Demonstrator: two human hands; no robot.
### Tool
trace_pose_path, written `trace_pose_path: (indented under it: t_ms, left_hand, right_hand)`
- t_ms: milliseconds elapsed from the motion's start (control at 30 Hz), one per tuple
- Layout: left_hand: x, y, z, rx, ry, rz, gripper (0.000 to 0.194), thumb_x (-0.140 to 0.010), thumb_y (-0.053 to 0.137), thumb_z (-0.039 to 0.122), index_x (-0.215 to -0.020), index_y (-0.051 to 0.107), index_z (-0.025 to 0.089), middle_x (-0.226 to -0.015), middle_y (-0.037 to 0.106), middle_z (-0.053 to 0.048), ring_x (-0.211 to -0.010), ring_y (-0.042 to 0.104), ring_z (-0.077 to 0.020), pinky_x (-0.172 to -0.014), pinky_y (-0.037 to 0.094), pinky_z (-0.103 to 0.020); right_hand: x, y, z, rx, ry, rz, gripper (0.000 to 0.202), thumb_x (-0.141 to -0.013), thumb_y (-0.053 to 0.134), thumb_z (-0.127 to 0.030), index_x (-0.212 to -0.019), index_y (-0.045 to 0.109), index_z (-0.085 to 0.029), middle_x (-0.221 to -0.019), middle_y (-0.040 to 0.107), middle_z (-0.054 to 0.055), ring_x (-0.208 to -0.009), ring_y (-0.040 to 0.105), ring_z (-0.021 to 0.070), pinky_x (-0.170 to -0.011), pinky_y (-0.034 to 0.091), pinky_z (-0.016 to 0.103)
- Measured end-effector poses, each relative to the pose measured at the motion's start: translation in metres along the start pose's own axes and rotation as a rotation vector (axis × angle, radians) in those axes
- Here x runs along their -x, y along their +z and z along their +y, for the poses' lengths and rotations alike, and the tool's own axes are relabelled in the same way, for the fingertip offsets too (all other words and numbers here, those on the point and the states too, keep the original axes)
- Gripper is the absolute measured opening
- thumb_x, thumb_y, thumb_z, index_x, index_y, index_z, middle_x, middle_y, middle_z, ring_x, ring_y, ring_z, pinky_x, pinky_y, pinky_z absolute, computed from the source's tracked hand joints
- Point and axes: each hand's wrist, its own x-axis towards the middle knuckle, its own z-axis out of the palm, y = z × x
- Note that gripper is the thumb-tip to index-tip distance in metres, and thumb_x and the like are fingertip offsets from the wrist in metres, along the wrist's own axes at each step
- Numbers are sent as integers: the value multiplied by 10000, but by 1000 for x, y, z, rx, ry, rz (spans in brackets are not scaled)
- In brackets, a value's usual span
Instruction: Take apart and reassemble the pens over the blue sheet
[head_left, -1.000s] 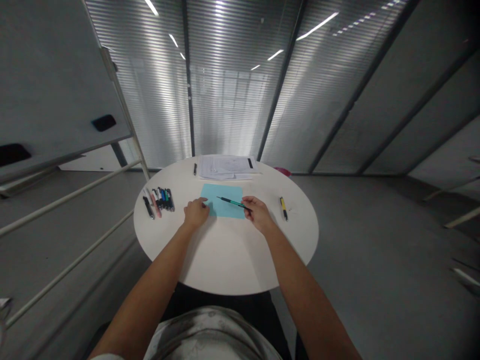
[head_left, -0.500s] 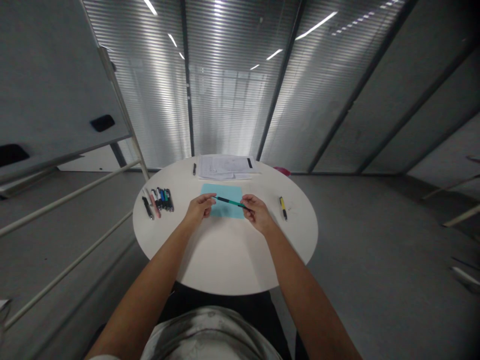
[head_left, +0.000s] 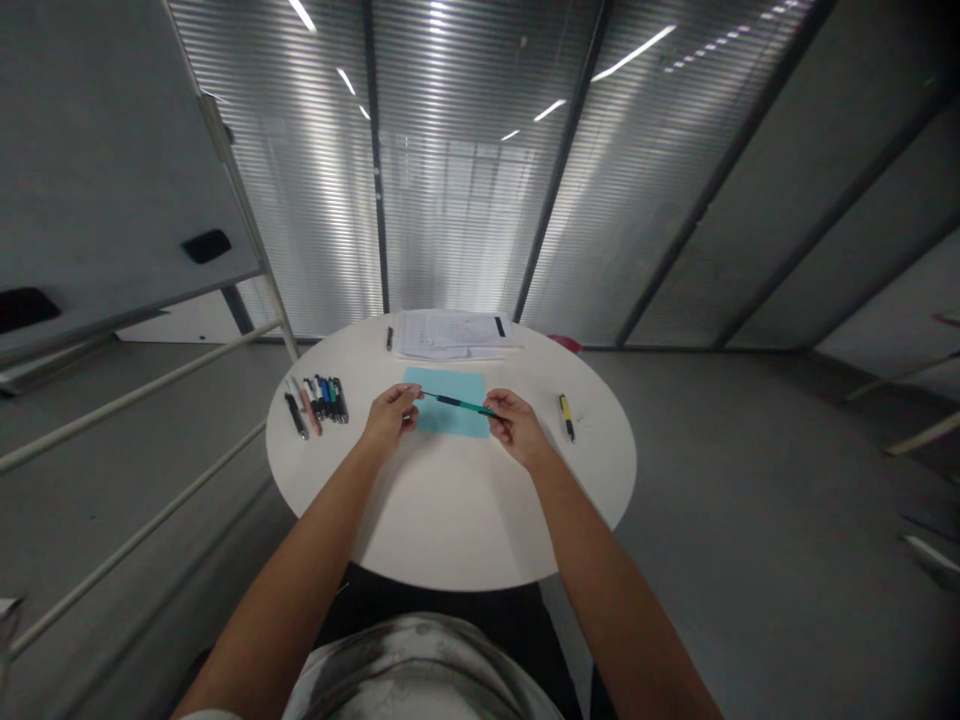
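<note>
The right hand (head_left: 516, 425) grips the rear of a green-and-black pen (head_left: 461, 403) above a blue sheet (head_left: 450, 425), and the left hand (head_left: 391, 412) pinches the thin piece (head_left: 430, 394) at its front; pulling out of line could bend that piece, and a slipping pinch could drop it onto the tabletop (head_left: 450, 510). A row of pens (head_left: 324, 398) lies left, a yellow-and-black pen (head_left: 566, 416) right, papers (head_left: 450, 335) beyond, none blocking the hands.

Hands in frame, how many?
2: the left hand pinching the green-and-black pen at its thin end, the right hand holding its other end, both at the light-blue sheet. None appear hidden.
</note>
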Motion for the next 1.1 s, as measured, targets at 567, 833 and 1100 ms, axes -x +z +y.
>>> trace_pose_path:
  t_ms: [567, 833, 1100]
  left_hand:
    - [-4, -5, 3, -56, 73, 246, 377, -642, 712, 429, -882, 591, 163, -921, 665, -47, -424, 459, -35, -382, 328, -199]
    - [-4, -1, -7, -259, 115, 136, 314, -667, 691, 413, -812, 613, 145, -487, 492, 50, -379, 471, -92, -360, 315, -205]
    - [-8, -7, -19, -614, 242, 69, 261, -719, 643, 398, -834, 665, 164, -725, 658, -28, -500, 515, -99, -487, 395, -229]
  right_hand:
    - [-10, -13, 3, -26, -70, 176, 227, -550, 682, -191, -751, 578, -181, -621, 619, -31, -357, 390, 33, -294, 183, 149]
    - [-12, -11, 10, 161, -90, 189, 165, -616, 645, -270, -731, 574, -175, -602, 611, -20, -342, 408, 55, -289, 241, 181]
    - [-10, -14, 6, 33, -152, 103, 156, -673, 642, -280, -778, 587, -178, -687, 623, -2, -417, 450, 58, -317, 252, 165]
